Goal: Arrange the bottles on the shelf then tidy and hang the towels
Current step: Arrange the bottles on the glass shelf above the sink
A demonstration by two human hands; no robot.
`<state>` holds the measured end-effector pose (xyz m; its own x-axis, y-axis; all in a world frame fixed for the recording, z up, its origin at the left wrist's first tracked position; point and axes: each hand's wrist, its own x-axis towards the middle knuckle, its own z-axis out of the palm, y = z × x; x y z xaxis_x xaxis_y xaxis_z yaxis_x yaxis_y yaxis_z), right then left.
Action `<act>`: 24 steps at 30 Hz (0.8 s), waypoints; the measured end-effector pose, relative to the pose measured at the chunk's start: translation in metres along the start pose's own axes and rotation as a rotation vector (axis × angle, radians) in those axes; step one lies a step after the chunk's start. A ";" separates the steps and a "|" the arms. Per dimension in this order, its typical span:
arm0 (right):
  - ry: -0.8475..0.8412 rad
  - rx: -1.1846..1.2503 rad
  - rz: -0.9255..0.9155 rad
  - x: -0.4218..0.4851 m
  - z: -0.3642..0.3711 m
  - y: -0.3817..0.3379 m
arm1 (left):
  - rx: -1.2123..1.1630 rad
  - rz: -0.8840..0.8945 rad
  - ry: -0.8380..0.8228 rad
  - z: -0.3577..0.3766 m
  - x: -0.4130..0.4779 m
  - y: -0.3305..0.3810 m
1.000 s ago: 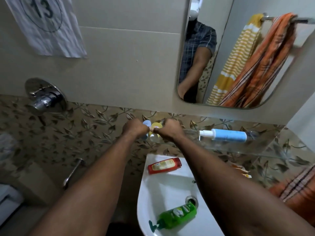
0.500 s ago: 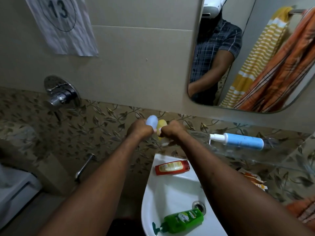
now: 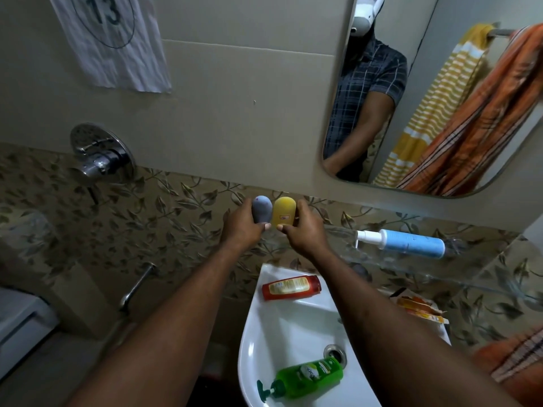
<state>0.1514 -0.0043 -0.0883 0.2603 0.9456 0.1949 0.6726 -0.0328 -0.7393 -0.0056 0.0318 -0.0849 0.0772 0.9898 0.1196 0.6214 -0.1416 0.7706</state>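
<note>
My left hand point(image 3: 241, 227) grips a small grey-blue bottle point(image 3: 261, 209) and my right hand point(image 3: 305, 230) grips a yellow bottle point(image 3: 283, 211); both are held side by side, upright, at the left end of the glass shelf point(image 3: 484, 277). A blue spray bottle point(image 3: 411, 243) lies on its side on the shelf. A red bottle point(image 3: 291, 287) lies on the rim of the white sink point(image 3: 255, 342). In the basin lies a green pump bottle point(image 3: 305, 377). The mirror point(image 3: 338, 98) reflects a yellow striped towel point(image 3: 435, 107) and an orange towel point(image 3: 482, 121) on a rail.
A chrome shower mixer point(image 3: 101, 155) and a spout point(image 3: 136, 286) are on the leaf-patterned wall at left. A white cloth marked 13 point(image 3: 111, 39) hangs above. Orange packets point(image 3: 420, 308) lie under the shelf, and an orange striped towel point(image 3: 517, 359) sits at lower right.
Both hands have lifted the two small bottles a little and turned them so more of each bottle shows above the fingers. The view has shifted.
</note>
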 end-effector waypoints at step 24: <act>0.292 -0.047 -0.099 -0.035 -0.048 0.010 | 0.070 0.478 0.395 -0.006 -0.022 0.029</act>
<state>0.1823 -0.0529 -0.0712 0.3760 0.8120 0.4464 0.7338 0.0332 -0.6785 0.0061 0.0056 -0.0619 0.0735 0.7354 0.6736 0.6399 -0.5529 0.5337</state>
